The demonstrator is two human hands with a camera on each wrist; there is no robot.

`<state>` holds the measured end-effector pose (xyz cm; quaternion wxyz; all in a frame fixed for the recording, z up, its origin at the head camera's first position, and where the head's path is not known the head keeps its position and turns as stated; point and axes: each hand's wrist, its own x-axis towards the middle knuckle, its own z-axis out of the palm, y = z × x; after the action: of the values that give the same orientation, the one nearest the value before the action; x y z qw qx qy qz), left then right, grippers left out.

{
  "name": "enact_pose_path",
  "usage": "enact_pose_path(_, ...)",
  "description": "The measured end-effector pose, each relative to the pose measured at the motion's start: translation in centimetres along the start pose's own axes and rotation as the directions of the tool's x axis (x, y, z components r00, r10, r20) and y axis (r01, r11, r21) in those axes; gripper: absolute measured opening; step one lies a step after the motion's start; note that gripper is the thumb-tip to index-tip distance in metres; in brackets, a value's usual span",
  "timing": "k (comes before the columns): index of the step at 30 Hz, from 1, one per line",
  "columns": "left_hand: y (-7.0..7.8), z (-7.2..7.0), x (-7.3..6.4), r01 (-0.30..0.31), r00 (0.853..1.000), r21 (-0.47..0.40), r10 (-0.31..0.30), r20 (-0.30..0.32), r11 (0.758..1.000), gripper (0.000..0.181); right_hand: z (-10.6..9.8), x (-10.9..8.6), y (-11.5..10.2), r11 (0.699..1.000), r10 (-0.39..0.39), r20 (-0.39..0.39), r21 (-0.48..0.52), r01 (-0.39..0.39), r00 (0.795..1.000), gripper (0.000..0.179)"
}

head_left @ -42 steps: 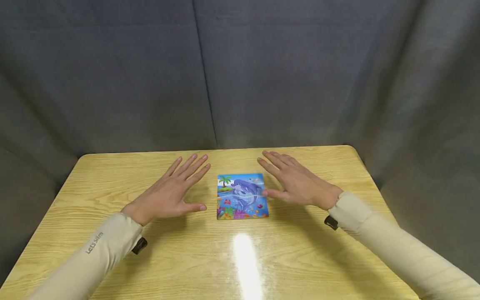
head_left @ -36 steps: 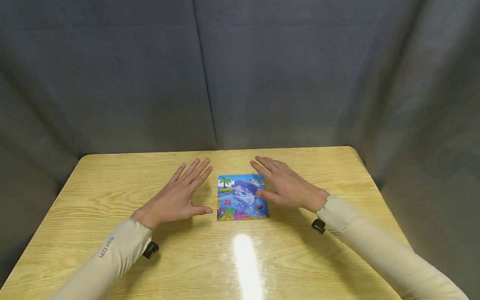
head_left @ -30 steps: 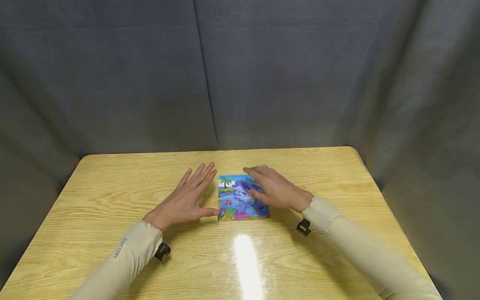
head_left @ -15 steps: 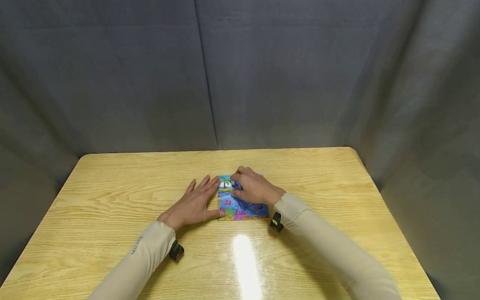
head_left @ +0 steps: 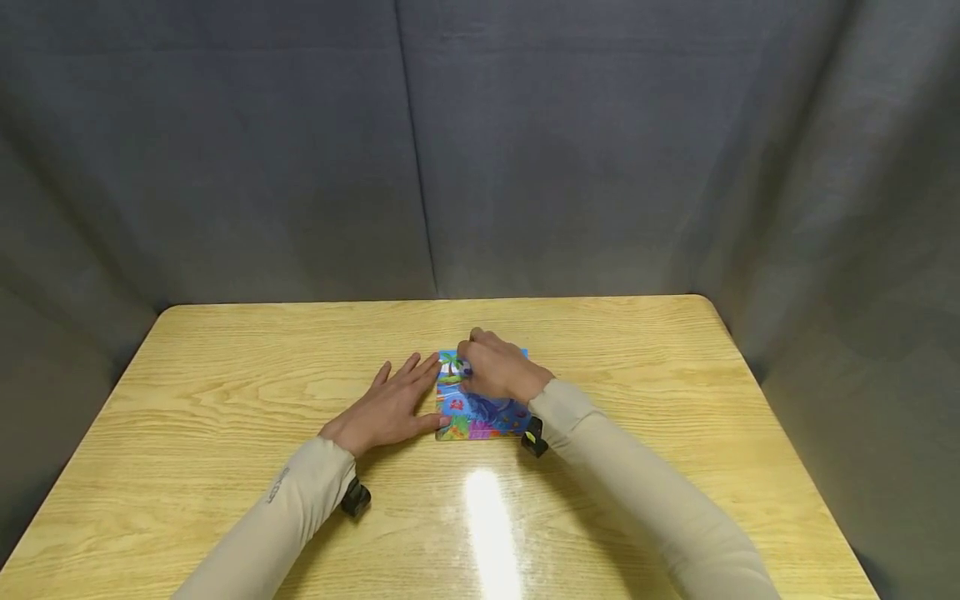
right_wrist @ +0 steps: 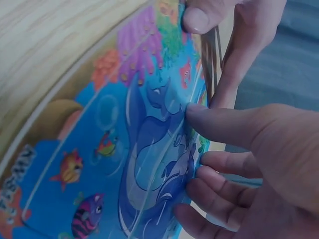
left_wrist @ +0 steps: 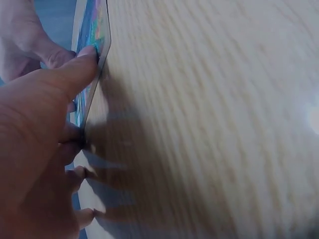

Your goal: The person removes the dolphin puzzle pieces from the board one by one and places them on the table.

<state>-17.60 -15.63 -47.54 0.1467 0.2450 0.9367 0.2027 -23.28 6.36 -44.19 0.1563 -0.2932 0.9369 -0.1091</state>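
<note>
A flat square jigsaw puzzle (head_left: 468,408) with a dolphin, palm tree and coral picture lies on the table (head_left: 405,517). My left hand (head_left: 386,410) rests at its left side with fingers spread and fairly straight. In the left wrist view, the left thumb (left_wrist: 82,67) presses on the puzzle's edge. Over the upper middle of the puzzle, my right hand (head_left: 497,367) has its fingers curled in. Its thumb (right_wrist: 224,122) and bent fingertips pinch at the picture's surface in the right wrist view. Whether any piece has lifted is hidden.
Grey curtains (head_left: 300,167) hang behind the table and along both sides. Each wrist wears a small black camera (head_left: 356,497) under a beige sleeve (head_left: 262,525). A bright light reflection lies on the tabletop in front of the puzzle.
Both hands have moved inward and down onto the puzzle. The left thumb has come onto its left edge. My right hand has slid left across it, and its fingers have curled in.
</note>
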Motion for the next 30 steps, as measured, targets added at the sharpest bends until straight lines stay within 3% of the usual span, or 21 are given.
enact_pose_path(8, 0.7, -0.5, 0.1, 0.011, 0.999, 0.022, -0.012, 0.043, 1.0, 0.088, 0.1, 0.3, 0.5, 0.995, 0.022, 0.001, 0.095, -0.022, 1.0, 0.047)
enact_pose_path(15, 1.1, -1.1, -0.1, 0.033, 0.997, 0.062, -0.038, 0.071, 0.998, 0.088, 0.6, 0.1, 1.5, 0.983, -0.07, -0.091, 0.163, 0.085, 0.993, 0.037)
enact_pose_path(18, 1.3, -1.2, -0.1, 0.042, 0.995, 0.086, -0.049, 0.088, 0.995, 0.088, 0.5, 0.1, 2.1, 0.957, -0.08, -0.121, 0.268, 0.11, 0.989, 0.024)
enact_pose_path(24, 1.5, -1.3, 0.1, 0.052, 0.993, 0.129, -0.065, 0.095, 0.99, 0.089, -1.1, -0.5, 3.5, 0.853, -0.069, -0.095, 0.51, 0.109, 0.993, 0.01)
enact_pose_path(27, 1.6, -1.3, 0.1, 0.05, 0.994, 0.135, -0.062, 0.093, 0.99, 0.089, -2.2, -1.3, 4.5, 0.836, -0.047, -0.101, 0.54, 0.095, 0.994, 0.009)
enact_pose_path(30, 1.7, -1.3, 0.2, 0.051, 0.993, 0.145, -0.066, 0.098, 0.988, 0.089, -3.2, -2.3, 6.0, 0.847, -0.019, -0.102, 0.528, 0.07, 0.995, 0.009)
